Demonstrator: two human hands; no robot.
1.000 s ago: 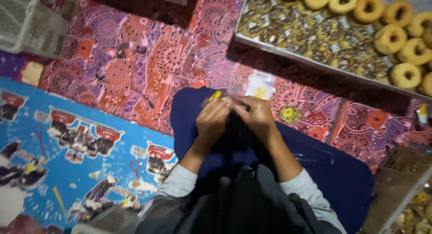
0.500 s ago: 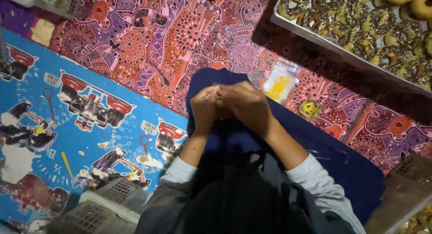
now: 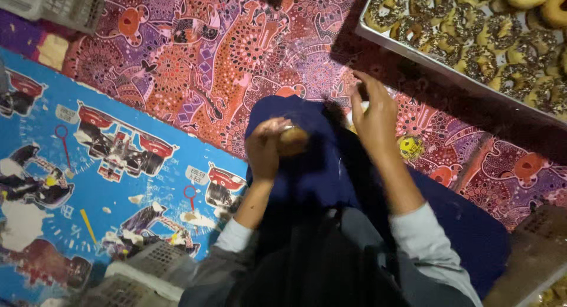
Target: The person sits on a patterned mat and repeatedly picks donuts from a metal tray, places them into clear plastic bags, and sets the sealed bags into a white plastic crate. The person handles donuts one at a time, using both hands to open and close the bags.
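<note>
**Hands part over a blue cloth, 1 holding a round pastry**

The left hand [image 3: 267,146] curls its fingers around a small brown doughnut [image 3: 293,140], held above the dark blue cloth [image 3: 307,171]. The right hand [image 3: 373,115] is raised with the forearm angled upward, fingers loosely bent and apart from the left; whether it pinches anything cannot be told. A metal tray [image 3: 413,53] of sprinkled doughnuts sits beyond, on a patterned purple mat [image 3: 224,59].
</note>
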